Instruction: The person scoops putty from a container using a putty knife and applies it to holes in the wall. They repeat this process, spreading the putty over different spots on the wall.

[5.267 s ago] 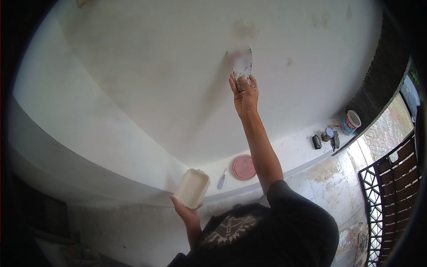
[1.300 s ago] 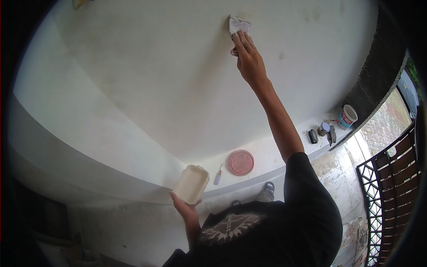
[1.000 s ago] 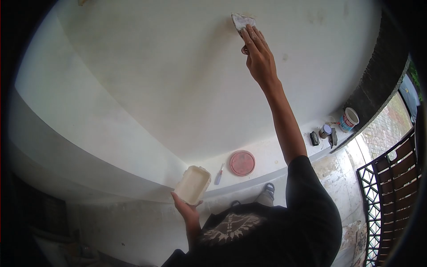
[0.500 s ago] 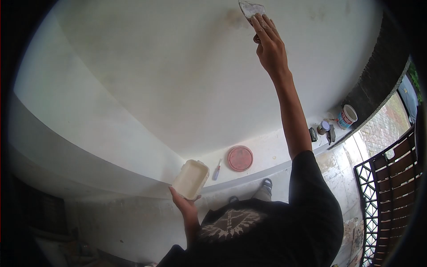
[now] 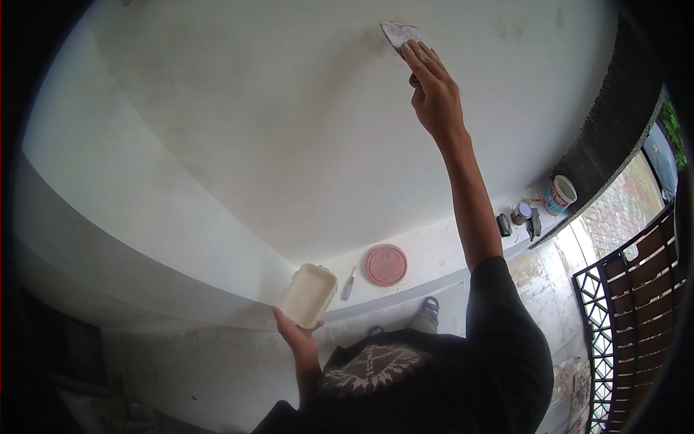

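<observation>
My right hand (image 5: pixel 434 87) is raised high with the arm stretched out, its fingers closed on a putty knife (image 5: pixel 400 32). The wide, whitish-smeared blade lies against the pale wall (image 5: pixel 289 123), beside a brownish smudge. Low down, my left hand (image 5: pixel 295 334) grips a cream-coloured rectangular tub (image 5: pixel 309 296) from below, thumb along its near side. The tub is tilted so its hollow faces me; its inside looks pale. Most of the left fingers are hidden behind it.
On the ledge below the wall lie a round red lid (image 5: pixel 386 265) and a small tool with a pale handle (image 5: pixel 348 288). Farther right stand a can (image 5: pixel 521 213) and a paint bucket (image 5: pixel 560 194). A dark slatted gate (image 5: pixel 640 311) borders the right side.
The view has tilted up slightly, so the hand and putty knife sit lower in the picture. The putty knife stays near the smudge, and the tub is held much as before.
</observation>
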Demonstrator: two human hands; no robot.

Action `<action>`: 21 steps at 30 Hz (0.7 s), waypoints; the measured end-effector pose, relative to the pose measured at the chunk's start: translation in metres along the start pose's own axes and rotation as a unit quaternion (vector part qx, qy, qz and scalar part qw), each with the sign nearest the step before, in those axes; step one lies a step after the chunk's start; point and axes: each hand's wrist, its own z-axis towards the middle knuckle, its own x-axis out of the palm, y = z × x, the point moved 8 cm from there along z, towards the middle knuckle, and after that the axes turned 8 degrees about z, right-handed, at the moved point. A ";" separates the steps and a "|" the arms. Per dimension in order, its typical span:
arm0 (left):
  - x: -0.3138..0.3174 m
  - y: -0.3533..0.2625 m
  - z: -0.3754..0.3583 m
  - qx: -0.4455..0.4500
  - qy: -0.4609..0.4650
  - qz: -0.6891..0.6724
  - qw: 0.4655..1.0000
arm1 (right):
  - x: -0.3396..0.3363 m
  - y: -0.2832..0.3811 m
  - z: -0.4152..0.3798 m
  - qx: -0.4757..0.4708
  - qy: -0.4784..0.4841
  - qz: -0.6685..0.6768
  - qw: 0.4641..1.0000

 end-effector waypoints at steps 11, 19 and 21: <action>-0.004 0.006 -0.006 -0.001 -0.036 -0.010 0.999 | 0.047 -0.018 -0.057 0.001 0.146 -0.006 0.989; 0.002 0.006 -0.003 -0.011 -0.020 -0.005 1.000 | 0.030 -0.012 0.005 -0.049 -0.008 -0.012 0.999; 0.000 0.010 -0.002 -0.010 -0.051 -0.011 0.999 | 0.046 -0.016 -0.018 -0.037 0.024 -0.024 0.999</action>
